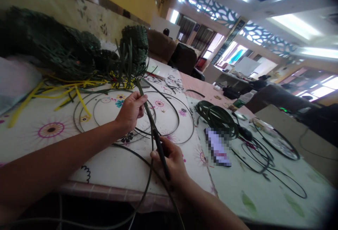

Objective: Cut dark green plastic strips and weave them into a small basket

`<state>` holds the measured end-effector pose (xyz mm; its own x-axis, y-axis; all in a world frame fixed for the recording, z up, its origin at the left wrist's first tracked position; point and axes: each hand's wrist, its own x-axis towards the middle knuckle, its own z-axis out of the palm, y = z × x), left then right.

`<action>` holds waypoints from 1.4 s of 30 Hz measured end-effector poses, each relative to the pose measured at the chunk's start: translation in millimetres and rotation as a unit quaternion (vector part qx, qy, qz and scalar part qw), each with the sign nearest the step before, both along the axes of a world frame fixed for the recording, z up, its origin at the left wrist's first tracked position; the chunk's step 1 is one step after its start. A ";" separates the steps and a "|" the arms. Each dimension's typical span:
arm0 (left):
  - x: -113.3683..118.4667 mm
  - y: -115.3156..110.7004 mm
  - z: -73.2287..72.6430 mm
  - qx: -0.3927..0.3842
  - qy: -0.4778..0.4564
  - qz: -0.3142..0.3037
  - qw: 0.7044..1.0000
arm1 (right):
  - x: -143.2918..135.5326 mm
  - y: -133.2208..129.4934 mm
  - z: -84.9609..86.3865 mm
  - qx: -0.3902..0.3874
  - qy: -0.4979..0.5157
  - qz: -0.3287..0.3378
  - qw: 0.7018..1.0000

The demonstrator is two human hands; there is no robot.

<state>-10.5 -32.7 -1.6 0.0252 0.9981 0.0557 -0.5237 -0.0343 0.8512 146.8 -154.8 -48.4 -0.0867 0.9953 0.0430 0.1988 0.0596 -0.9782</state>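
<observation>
Left grip point(131, 112) pinches a dark green flat strip point(148, 109) above the floral worktop point(111, 170); right grip point(173, 157) wraps a black-handled tool point(160, 150), possibly scissors, whose far end seems to meet that strip. Holding the strip taut and the tool in line with its length should help control. Beyond stands a woven green basket point(136, 45); rightward lie coiled strips point(208, 111).

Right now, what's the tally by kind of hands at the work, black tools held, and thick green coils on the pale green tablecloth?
Hands: 2 (left hand, right hand)
Black tool: 1
Thick green coil: 1
Total: 4
</observation>
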 end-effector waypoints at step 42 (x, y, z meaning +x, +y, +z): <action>-4.1 4.2 4.2 0.004 -0.008 0.019 1.000 | 1.8 1.8 -1.2 -0.016 0.017 0.004 1.000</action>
